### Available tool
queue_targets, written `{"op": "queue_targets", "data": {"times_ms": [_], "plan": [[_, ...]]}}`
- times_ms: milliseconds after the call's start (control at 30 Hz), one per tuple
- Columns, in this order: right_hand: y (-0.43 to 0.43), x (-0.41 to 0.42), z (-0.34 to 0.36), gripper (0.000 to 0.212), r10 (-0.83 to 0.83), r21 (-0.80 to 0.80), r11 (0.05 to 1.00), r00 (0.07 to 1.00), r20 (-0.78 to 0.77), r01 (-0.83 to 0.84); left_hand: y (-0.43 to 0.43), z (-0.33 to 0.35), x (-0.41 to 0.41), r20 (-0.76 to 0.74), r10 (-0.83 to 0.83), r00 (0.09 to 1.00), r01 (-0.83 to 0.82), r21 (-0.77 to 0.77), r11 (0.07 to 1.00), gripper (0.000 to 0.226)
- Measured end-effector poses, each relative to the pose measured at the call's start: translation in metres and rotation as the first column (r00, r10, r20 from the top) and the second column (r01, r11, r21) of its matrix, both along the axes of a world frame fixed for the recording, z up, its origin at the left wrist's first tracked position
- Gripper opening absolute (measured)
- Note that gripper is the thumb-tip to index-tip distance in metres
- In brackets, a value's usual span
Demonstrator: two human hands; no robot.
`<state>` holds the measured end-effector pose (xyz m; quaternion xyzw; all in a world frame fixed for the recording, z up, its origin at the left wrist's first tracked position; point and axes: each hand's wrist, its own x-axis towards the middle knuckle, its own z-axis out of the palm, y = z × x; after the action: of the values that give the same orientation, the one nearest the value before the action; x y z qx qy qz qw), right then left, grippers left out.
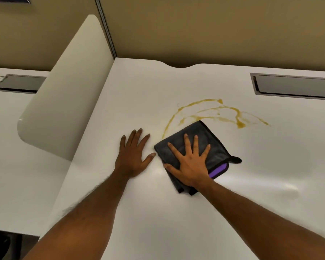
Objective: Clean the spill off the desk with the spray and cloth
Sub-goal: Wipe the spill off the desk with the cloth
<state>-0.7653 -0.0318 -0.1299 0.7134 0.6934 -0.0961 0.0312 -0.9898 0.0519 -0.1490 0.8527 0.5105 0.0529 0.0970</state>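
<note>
Pressing the folded cloth (195,147) flat under a spread right hand (189,164), the person was at the wiping step. The left hand (134,156) lay open on the surface (270,184); next, the cloth would need pushing forward through the yellow spill (210,111).

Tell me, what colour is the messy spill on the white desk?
The streaky liquid spill is yellowish-brown, like mustard. The head view shows it best.

The desk (176,212) has a smooth white top with a soft sheen that catches pale glare. The cloth (214,145) looks like soft, matt dark-grey fabric with a purple layer. The amber spill (240,124) glistens wetly. The hatch (296,87) looks like dull grey metal.
</note>
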Motion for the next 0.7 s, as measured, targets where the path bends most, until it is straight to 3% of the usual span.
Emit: {"op": "queue_targets", "data": {"times_ms": [133, 333, 467, 567, 700], "plan": [[0.069, 0.001, -0.001, 0.075, -0.022, 0.002, 1.0, 0.999, -0.024, 0.022, -0.001, -0.002, -0.001, 0.022, -0.006, 1.0, 0.005, 0.017, 1.0, 0.075], [0.057, 0.033, 0.001, 0.074, -0.343, 0.045, 0.937, 0.937, -0.062, 0.345, 0.002, -0.003, -0.001, 0.021, -0.014, 1.0, 0.014, 0.014, 1.0, 0.08], [0.022, 0.002, 0.0, 0.078, -0.187, 0.042, 0.981, 0.982, -0.004, 0.187, 0.027, -0.002, 0.001, 0.021, -0.036, 0.999, 0.036, -0.032, 0.999, 0.08], [0.061, -0.002, 0.001, 0.078, -0.072, 0.02, 0.997, 0.997, -0.02, 0.072, 0.056, 0.001, 0.008, 0.009, -0.048, 0.999, 0.048, -0.045, 0.998, 0.079], [0.116, 0.02, 0.002, 0.077, -0.123, 0.005, 0.992, 0.992, -0.027, 0.123, 0.069, -0.002, 0.01, -0.005, -0.054, 0.999, 0.054, 0.003, 0.999, 0.076]]}}
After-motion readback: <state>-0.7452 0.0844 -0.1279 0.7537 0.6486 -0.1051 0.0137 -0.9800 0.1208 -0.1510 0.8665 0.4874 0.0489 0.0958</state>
